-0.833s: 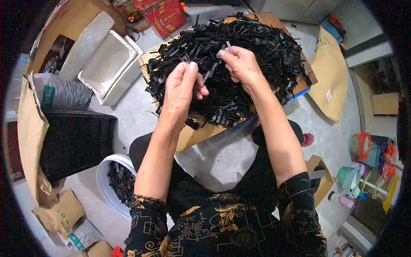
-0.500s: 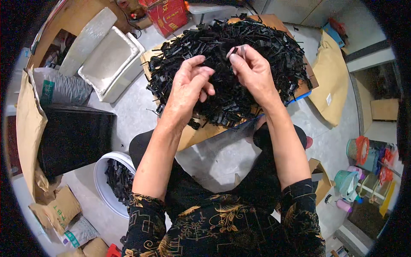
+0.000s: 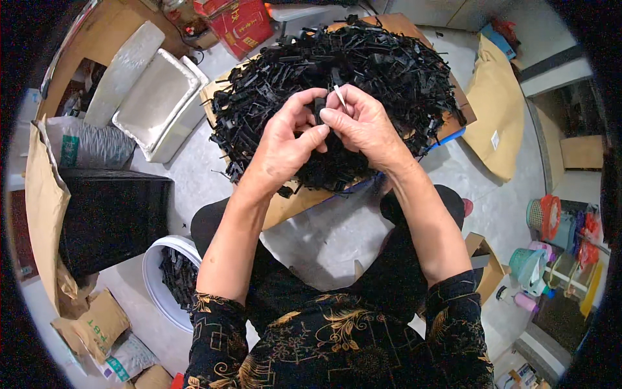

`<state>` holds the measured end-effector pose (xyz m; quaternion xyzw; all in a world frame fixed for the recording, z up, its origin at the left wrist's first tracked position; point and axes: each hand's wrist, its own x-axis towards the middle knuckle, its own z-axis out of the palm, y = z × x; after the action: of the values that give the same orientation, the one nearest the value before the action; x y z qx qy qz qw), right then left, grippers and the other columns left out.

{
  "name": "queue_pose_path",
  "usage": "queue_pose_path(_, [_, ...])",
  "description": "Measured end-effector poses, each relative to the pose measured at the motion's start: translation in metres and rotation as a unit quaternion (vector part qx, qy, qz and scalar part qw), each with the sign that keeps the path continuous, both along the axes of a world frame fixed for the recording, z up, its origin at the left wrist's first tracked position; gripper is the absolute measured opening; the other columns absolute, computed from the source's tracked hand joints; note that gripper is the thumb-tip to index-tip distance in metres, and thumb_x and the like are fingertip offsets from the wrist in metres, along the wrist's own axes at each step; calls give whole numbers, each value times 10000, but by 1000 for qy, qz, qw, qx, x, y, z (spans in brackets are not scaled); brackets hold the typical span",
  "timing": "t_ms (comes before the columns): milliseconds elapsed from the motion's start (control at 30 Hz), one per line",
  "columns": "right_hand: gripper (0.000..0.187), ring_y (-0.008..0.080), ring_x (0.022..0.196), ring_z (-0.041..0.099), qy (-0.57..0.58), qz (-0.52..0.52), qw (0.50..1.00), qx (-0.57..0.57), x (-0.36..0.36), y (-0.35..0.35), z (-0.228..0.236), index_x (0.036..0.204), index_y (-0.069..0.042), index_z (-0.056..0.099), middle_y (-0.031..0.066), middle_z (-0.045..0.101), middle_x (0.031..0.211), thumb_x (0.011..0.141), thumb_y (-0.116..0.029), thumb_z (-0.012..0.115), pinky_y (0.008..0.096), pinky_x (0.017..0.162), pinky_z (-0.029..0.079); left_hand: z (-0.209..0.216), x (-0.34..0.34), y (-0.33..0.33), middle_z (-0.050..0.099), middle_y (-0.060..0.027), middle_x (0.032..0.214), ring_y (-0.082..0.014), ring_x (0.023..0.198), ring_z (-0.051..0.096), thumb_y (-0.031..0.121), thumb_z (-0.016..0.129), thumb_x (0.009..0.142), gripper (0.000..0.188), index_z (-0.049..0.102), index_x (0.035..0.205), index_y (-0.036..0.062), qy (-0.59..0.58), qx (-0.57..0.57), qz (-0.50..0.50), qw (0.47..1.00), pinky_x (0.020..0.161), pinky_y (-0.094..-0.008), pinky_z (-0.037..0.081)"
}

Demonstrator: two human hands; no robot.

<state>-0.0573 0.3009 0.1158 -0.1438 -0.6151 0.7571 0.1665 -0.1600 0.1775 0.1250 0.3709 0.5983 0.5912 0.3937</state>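
My two hands meet over the near side of a large heap of black plastic pieces (image 3: pixel 259 97). A small, dark, flat plastic piece (image 3: pixel 319 111) stands between the fingertips of my left hand (image 3: pixel 280 144), which are closed on it. My right hand (image 3: pixel 374 133) is also closed, its thumb tip against or very near that piece. A slim, pale, pointed sliver like a small blade (image 3: pixel 340 97) sticks out between the right fingers; its exact kind cannot be made out. The curled fingers hide the lower part of the dark piece.
To my lower left, a white bucket (image 3: pixel 153 285) holds more black pieces. A black box (image 3: pixel 116 217) and a white foam box (image 3: pixel 152 107) stand on the left. The heap lies on cardboard (image 3: pixel 285 214). At right are a tan sack (image 3: pixel 495 117) and an open carton (image 3: pixel 494 275).
My hands have come together, the right moving left and down, the left slightly right. The dark piece, earlier at my right fingertips, is now between both hands. The view has shifted slightly.
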Motion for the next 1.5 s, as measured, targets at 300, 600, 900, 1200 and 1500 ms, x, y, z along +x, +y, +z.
queue_pose_path(300, [191,12,439,338,-67,-29,994,-79,0,1,10,927,-76,516,-55,443,586,898,-258,565,177,360,232,1,14,7,546,-12,831,-63,631,498,50,506,874,413,421,1279,51,17,2,80,997,542,-198,406])
queue_pose_path(600, [399,16,453,315,-87,2,996,11,-4,-11,6,1255,-40,433,-55,403,593,963,-312,418,166,381,242,-3,4,6,556,-19,779,-63,593,494,18,486,884,352,489,1236,22,12,5,125,992,532,-199,421])
queue_pose_path(900, [344,15,443,309,-53,-17,998,18,-13,-15,-1,1227,-59,442,-70,383,578,962,-277,424,173,375,237,-12,5,12,571,-11,797,-55,627,510,15,497,884,333,536,1212,54,51,37,156,986,560,-204,445])
queue_pose_path(1200, [275,18,467,313,-59,-20,997,55,-23,-16,-9,1188,-67,469,-73,385,606,955,-209,435,183,392,260,-19,6,13,619,-173,1052,-276,898,636,-49,514,810,343,562,1142,20,337,65,233,910,740,-331,506])
queue_pose_path(1500, [249,36,596,409,-15,-11,997,75,-10,-10,2,1149,-41,498,-45,449,692,944,-179,464,196,514,356,-3,12,9,615,-92,874,-106,663,564,-16,498,859,357,458,1201,76,186,41,193,963,581,-239,470])
